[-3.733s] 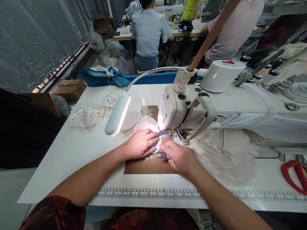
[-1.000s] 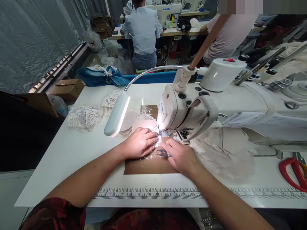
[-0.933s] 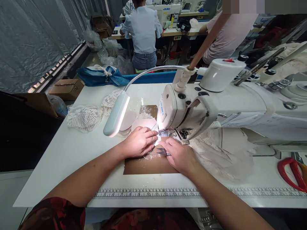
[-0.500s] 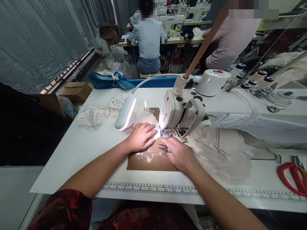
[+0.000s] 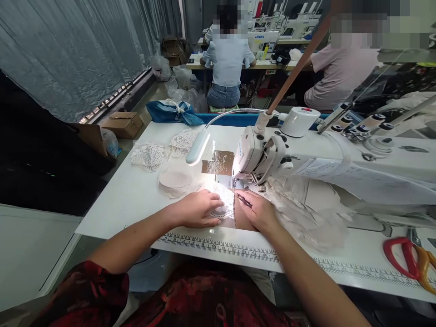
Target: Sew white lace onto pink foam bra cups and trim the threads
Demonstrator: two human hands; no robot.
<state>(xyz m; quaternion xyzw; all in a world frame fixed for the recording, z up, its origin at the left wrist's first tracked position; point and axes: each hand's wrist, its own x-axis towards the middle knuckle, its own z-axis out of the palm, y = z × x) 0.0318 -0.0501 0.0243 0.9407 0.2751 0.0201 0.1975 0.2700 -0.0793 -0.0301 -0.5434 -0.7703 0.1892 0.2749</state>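
Observation:
A white lace piece (image 5: 225,205) lies in front of the sewing machine's needle area, brightly lit. My left hand (image 5: 200,209) rests on its left part, fingers stretched out and pressing it down. Dark thread snips (image 5: 244,200) are held in my right hand (image 5: 260,210), their tips by the right edge of the lace. The sewing machine (image 5: 250,152) stands just beyond both hands, and its presser foot is close to the far edge of the lace. Under my hands is a brown sheet (image 5: 243,219), partly covered.
Left of the machine lie a pale rounded fabric piece (image 5: 175,181) and lace pieces (image 5: 150,156). A lamp (image 5: 198,146) hangs over the table. Sheer fabric (image 5: 316,222) is bunched at right, near red-and-orange-handled scissors (image 5: 405,259). A ruler strip (image 5: 218,245) runs along the front edge. Two people sit beyond.
The lace has come toward me from beside the needle, with my left hand on it. The snips in my right hand now point at its edge. The camera view has shifted.

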